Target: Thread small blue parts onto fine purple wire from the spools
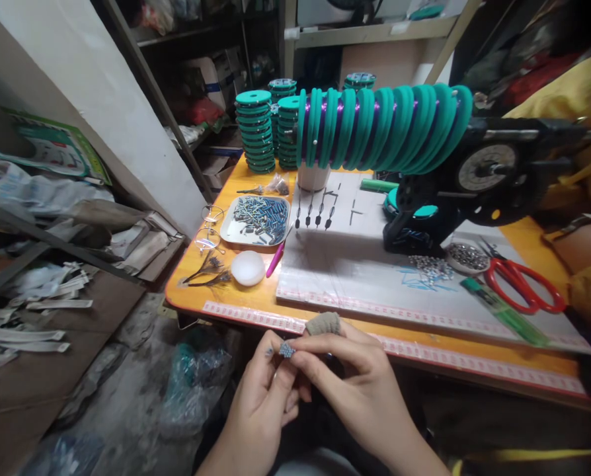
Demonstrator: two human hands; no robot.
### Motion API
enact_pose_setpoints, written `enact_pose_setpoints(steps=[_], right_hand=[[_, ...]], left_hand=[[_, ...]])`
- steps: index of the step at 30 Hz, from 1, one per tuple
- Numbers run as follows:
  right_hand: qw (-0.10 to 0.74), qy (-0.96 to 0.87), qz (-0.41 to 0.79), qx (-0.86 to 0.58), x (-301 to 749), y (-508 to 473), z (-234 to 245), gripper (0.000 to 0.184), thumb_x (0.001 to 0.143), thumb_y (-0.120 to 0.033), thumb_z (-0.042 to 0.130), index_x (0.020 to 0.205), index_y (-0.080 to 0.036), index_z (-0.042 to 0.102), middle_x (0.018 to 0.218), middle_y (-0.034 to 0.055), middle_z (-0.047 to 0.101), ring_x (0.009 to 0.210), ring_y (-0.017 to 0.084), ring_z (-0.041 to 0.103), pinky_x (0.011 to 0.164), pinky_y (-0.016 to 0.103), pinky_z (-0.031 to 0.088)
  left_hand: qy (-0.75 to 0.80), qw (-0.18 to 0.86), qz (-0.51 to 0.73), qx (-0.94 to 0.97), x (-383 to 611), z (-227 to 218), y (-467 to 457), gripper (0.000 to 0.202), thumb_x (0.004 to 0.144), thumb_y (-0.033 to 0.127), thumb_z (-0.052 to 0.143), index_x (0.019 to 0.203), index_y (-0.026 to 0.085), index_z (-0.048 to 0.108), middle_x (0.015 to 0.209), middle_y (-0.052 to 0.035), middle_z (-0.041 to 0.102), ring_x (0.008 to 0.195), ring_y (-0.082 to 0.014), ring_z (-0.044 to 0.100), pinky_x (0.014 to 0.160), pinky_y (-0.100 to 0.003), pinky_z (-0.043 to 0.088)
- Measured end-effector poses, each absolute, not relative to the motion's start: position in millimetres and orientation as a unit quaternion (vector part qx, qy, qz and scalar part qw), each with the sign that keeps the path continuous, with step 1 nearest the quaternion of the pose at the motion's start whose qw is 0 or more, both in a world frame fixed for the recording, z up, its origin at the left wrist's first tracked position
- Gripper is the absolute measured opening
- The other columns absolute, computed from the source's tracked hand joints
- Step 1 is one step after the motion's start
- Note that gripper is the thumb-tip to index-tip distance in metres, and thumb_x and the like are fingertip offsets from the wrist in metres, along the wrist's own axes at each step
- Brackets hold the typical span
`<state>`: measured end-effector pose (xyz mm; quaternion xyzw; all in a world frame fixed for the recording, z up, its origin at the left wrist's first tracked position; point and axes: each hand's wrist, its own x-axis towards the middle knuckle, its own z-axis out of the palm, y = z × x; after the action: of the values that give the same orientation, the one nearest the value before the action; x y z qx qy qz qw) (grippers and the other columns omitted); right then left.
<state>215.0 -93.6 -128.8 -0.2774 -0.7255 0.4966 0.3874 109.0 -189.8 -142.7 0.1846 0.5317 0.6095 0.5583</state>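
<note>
My left hand point(266, 396) and my right hand point(359, 377) meet in front of the table edge. Between their thumbs and fingertips is a small blue-grey piece with a knobbly surface, like a bundle of tiny rods seen end-on point(286, 349). Both hands are closed in a pinch on it. A grey-green ribbed cloth band point(324, 323) shows just behind my right fingers; I cannot tell whether it is worn on a finger. Nearest on the table, a pink-handled pointed tool point(276, 258) lies beside a white tray point(225, 237) of small blue-grey rods.
A machine point(399, 228) carries a row of green spools point(375, 129) over a grey board point(320, 277). Red-handled scissors point(513, 284), a green box cutter point(506, 314) and a dish of metal bits point(467, 258) lie right. Stacked spools point(254, 132), a white cup point(248, 268) and wire rings point(209, 238) stand left.
</note>
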Motion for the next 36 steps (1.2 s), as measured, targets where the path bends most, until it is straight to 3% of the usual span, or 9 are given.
enact_pose_setpoints(steps=[8, 11, 19, 36], right_hand=[[0.367, -0.732, 0.494, -0.292, 220.0, -100.2, -135.7, 0.014, 0.094, -0.018, 0.062, 0.088, -0.020, 0.075, 0.067, -0.0003, 0.065, 0.056, 0.012, 0.065, 0.056, 0.024, 0.053], [0.375, -0.755, 0.461, -0.275, 223.4, -99.9, -135.8, 0.014, 0.093, -0.016, 0.064, 0.090, -0.022, 0.076, 0.067, -0.0008, 0.068, 0.062, 0.013, 0.066, 0.061, 0.024, 0.054], [0.378, -0.817, 0.366, -0.236, 227.4, -98.3, -134.2, 0.016, 0.090, -0.008, 0.065, 0.095, -0.019, 0.075, 0.081, 0.0031, 0.068, 0.071, 0.014, 0.067, 0.065, 0.022, 0.057], [0.384, -0.830, 0.338, -0.222, 230.2, -101.7, -132.5, 0.016, 0.091, -0.007, 0.064, 0.096, -0.017, 0.075, 0.080, 0.0039, 0.067, 0.070, 0.014, 0.068, 0.064, 0.022, 0.055]], left_hand=[[0.547, 0.488, 0.646, 0.212, 119.6, -150.3, -187.3, 0.036, 0.096, 0.054, 0.056, 0.083, 0.023, 0.043, 0.060, 0.0072, 0.052, 0.045, -0.0056, 0.039, 0.041, -0.016, 0.033], [0.537, 0.476, 0.671, 0.188, 120.3, -148.5, -187.9, 0.035, 0.096, 0.051, 0.058, 0.083, 0.024, 0.040, 0.060, 0.0071, 0.056, 0.044, -0.0059, 0.042, 0.041, -0.015, 0.036], [0.535, 0.482, 0.664, 0.201, 111.6, -143.5, -195.2, 0.034, 0.098, 0.048, 0.057, 0.082, 0.024, 0.040, 0.058, 0.0066, 0.055, 0.044, -0.0057, 0.038, 0.041, -0.014, 0.032], [0.537, 0.490, 0.650, 0.220, 110.5, -148.3, -196.9, 0.031, 0.100, 0.045, 0.053, 0.083, 0.024, 0.037, 0.058, 0.0075, 0.053, 0.043, -0.0056, 0.038, 0.041, -0.013, 0.032]])
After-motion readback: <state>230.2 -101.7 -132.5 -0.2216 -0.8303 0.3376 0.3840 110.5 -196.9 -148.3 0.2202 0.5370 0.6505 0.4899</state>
